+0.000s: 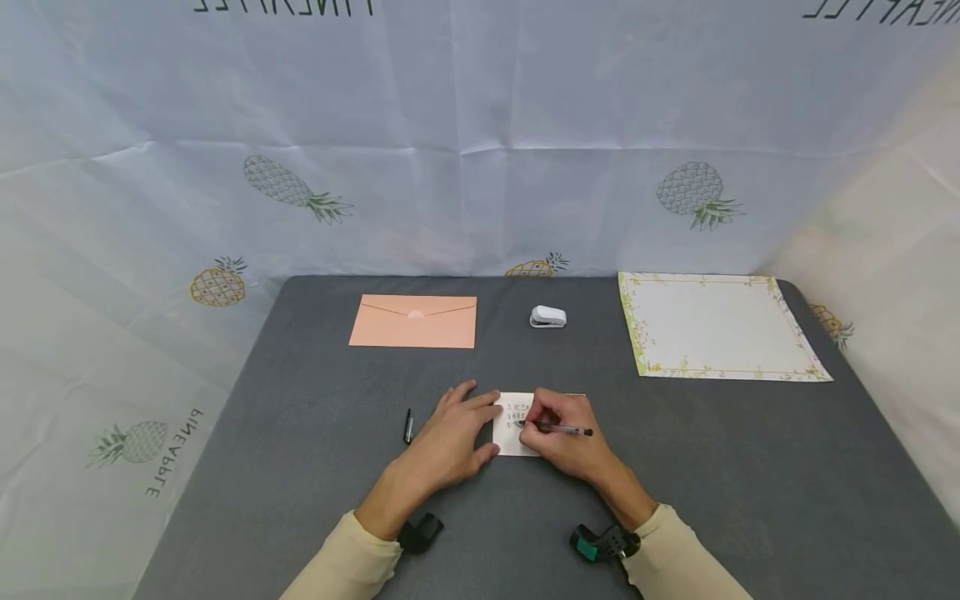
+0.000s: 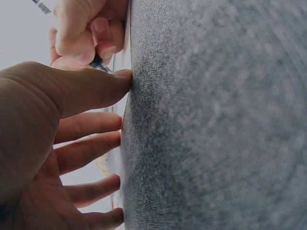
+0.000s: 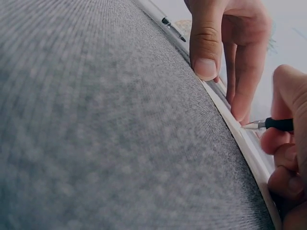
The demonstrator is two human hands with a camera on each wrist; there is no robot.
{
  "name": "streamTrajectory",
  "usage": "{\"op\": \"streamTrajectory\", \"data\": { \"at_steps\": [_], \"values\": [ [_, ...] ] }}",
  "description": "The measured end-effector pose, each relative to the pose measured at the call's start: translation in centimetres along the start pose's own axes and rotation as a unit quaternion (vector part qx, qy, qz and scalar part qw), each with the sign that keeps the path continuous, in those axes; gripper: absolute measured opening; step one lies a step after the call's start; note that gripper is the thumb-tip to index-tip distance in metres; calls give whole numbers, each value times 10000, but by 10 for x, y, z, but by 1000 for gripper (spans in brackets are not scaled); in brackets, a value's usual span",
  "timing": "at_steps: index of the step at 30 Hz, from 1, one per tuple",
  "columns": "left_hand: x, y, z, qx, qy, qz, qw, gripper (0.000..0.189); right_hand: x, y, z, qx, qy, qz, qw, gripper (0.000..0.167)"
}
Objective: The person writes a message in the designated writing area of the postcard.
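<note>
A small white card [image 1: 516, 446] bearing several lines of handwriting lies on the dark grey table. My right hand [image 1: 567, 435] grips a dark pen [image 1: 573, 430], its tip down on the card, and covers the card's right part. In the right wrist view the pen's metal tip [image 3: 253, 125] touches the paper. My left hand [image 1: 448, 437] has its fingers spread, with thumb and fingertips resting at the card's left edge. Left of that hand lies the black pen cap [image 1: 408, 426], seen also in the right wrist view.
A peach envelope [image 1: 412, 332] lies at the back left of the table [image 1: 300, 467]. Beside it, at the back middle, sits a white stapler [image 1: 548, 317]. A large white sheet with a leafy border [image 1: 720, 325] lies back right. Pineapple-print cloth [image 1: 450, 192] hangs behind.
</note>
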State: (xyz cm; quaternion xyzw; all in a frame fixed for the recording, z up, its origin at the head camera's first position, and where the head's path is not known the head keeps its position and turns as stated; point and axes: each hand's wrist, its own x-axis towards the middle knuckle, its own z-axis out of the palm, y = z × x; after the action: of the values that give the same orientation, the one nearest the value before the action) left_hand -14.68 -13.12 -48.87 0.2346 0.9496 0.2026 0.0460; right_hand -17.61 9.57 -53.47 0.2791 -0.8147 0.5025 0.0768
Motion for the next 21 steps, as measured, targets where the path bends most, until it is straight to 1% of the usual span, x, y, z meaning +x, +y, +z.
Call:
{"op": "streamTrajectory", "data": {
  "at_steps": [6,13,21],
  "values": [
    [0,0,0,-18,-9,-3,10000,54,-1,0,0,75,-90,-90,9999,31],
    [1,0,-1,-14,10,25,10000,53,0,0,0,95,-25,4,10000,32],
    [1,0,-1,-1,-20,-17,10000,54,0,0,-1,123,-86,-32,9999,31]
  ]
}}
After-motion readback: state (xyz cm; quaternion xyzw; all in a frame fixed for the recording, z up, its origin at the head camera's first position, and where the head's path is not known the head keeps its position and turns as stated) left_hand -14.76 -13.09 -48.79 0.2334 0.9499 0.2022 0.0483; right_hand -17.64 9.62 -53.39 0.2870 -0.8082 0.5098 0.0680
